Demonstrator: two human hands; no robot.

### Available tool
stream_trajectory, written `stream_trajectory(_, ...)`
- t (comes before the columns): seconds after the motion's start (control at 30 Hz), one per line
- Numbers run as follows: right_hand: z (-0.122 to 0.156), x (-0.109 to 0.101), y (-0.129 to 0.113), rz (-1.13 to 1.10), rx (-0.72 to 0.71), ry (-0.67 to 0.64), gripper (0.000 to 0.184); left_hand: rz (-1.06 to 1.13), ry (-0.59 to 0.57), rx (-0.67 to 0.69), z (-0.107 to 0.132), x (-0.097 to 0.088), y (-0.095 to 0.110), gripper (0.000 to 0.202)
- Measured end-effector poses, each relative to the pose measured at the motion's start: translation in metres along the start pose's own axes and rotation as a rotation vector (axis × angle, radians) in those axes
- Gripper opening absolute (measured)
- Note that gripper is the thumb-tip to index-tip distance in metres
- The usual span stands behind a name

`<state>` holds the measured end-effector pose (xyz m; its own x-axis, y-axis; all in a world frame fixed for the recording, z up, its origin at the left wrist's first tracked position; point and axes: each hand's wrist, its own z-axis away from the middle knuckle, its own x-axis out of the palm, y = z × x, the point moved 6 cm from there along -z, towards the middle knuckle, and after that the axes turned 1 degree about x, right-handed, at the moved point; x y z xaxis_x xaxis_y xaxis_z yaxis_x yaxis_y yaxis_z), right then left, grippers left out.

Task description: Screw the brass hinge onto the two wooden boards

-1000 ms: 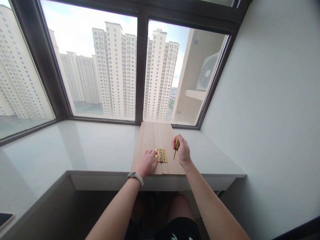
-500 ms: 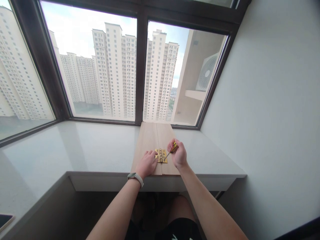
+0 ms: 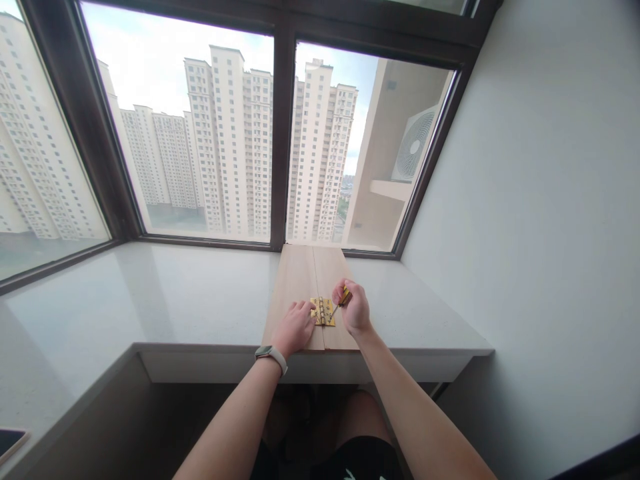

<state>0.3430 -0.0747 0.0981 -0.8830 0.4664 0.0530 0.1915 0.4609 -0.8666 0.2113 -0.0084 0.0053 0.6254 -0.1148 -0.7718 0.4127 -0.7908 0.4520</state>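
Note:
A brass-coloured hinge (image 3: 323, 311) lies across the seam between two light wooden boards (image 3: 297, 277). My left hand (image 3: 296, 325) rests on the left board, its fingers laid out flat and the tips touching the hinge's left leaf. In my right hand (image 3: 356, 308), closed around its yellow and black handle, is a screwdriver (image 3: 345, 295). The shaft slants down and left to the hinge's right leaf, with the tip near the lower corner. Whether the tip sits in a screw is too small to tell.
Both boards lie on a white countertop (image 3: 200, 300) and reach from its front edge to the dark window frame (image 3: 280, 133). A grey wall (image 3: 525, 200) rises on the right. A dark flat device (image 3: 11, 441) shows at the lower left.
My right hand has shifted slightly left and turned, and the screwdriver stands a little steeper. The left hand, hinge and boards look the same.

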Motion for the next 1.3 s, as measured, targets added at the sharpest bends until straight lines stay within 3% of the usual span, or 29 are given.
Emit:
stream_trajectory(0.2, -0.003, 0.001, -0.002, 0.026, 0.005, -0.032, 0.046, -0.004, 0.015, 0.005, 0.0, 0.0, -0.002, 0.021)
stream_trajectory(0.4, -0.005, 0.0, -0.009, -0.06, 0.023, -0.065, 0.036, -0.001, 0.018, 0.002, 0.0, 0.0, -0.002, 0.02)
stream_trajectory(0.63, -0.009, -0.004, -0.002, -0.157, 0.031, -0.055, 0.041, 0.001, 0.016, 0.002, 0.0, 0.001, -0.002, 0.02)
stream_trajectory(0.83, -0.012, -0.012, -0.002, -0.004, -0.014, -0.033, 0.027, 0.0, 0.019, -0.002, 0.0, 0.001, -0.002, 0.02)
stream_trajectory(1.13, -0.012, -0.009, -0.001, -0.11, 0.031, -0.06, 0.029, -0.016, 0.012, 0.012, 0.0, 0.001, -0.001, 0.019)
stream_trajectory(1.3, -0.013, -0.007, 0.002, -0.186, 0.078, -0.061, 0.043, -0.021, -0.002, 0.0, 0.0, 0.001, 0.0, 0.021)
